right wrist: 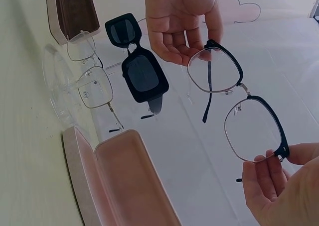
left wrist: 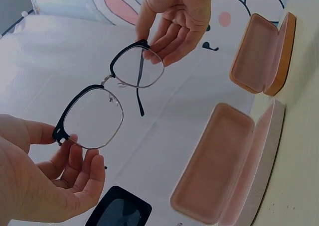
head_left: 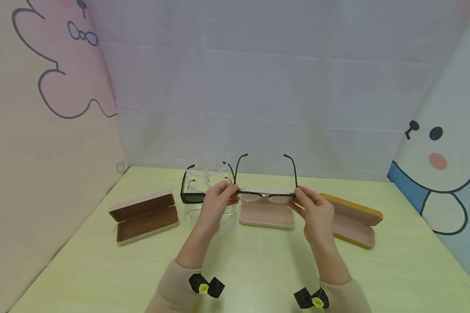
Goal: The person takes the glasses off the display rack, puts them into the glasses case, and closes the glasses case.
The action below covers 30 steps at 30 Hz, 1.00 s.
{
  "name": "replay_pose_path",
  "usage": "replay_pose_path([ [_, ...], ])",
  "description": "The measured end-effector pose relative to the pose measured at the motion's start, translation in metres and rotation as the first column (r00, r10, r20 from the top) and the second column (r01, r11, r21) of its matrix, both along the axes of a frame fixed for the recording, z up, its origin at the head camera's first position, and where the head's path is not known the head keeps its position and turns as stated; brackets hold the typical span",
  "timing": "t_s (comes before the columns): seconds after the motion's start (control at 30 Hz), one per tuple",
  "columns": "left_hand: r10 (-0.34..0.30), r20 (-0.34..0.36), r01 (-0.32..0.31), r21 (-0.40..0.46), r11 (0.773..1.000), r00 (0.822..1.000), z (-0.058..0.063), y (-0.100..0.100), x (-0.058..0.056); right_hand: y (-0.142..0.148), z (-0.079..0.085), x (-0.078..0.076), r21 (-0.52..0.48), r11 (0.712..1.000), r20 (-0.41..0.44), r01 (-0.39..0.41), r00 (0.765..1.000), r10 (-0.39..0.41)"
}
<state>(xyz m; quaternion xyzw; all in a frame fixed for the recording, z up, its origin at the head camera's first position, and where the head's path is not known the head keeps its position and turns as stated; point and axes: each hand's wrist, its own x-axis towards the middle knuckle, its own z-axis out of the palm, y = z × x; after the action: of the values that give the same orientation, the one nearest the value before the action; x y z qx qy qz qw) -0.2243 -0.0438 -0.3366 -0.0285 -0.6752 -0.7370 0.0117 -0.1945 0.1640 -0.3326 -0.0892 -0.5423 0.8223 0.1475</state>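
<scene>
A pair of black half-rim eyeglasses (head_left: 264,196) with thin metal lower rims is held up over the table, its temples unfolded and pointing away from me. My left hand (head_left: 218,203) pinches the frame's left corner between thumb and fingers. At the opposite corner, my right hand (head_left: 314,209) pinches it the same way. Both lenses show clearly in the left wrist view, the eyeglasses (left wrist: 102,96) stretching between the two hands. Behind them in the head view lies an open pink-lined glasses case (head_left: 267,215), its upper part partly hidden by the eyeglasses.
Left of centre, a clear stand (right wrist: 57,86) holds black sunglasses (right wrist: 144,76) and thin metal-rimmed glasses (right wrist: 94,86). An open brown-lined case (head_left: 146,219) lies at the left, an open mustard case (head_left: 354,219) at the right. A pale curtain (head_left: 258,87) hangs behind the table.
</scene>
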Motion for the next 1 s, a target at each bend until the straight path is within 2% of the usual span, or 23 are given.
replay_pose_path([
  [0.17,0.006,-0.009,-0.006,0.018,1.000,1.000,0.002,0.001,0.000,0.000,0.000,-0.002,-0.036,0.999,-0.023,0.030,0.999,-0.031],
  [0.4,0.022,-0.039,-0.020,0.052,0.998,0.999,0.001,0.001,0.000,0.000,0.000,0.000,-0.016,1.000,-0.027,0.025,0.999,-0.025],
  [0.6,0.018,-0.061,-0.017,0.031,0.999,0.998,0.002,0.001,0.001,0.002,0.000,0.000,-0.004,1.000,-0.016,0.010,1.000,-0.010],
  [1.0,0.000,-0.052,-0.002,-0.035,0.999,0.999,0.002,0.002,0.005,0.012,0.007,0.001,0.079,0.996,0.011,-0.032,0.999,0.031],
])
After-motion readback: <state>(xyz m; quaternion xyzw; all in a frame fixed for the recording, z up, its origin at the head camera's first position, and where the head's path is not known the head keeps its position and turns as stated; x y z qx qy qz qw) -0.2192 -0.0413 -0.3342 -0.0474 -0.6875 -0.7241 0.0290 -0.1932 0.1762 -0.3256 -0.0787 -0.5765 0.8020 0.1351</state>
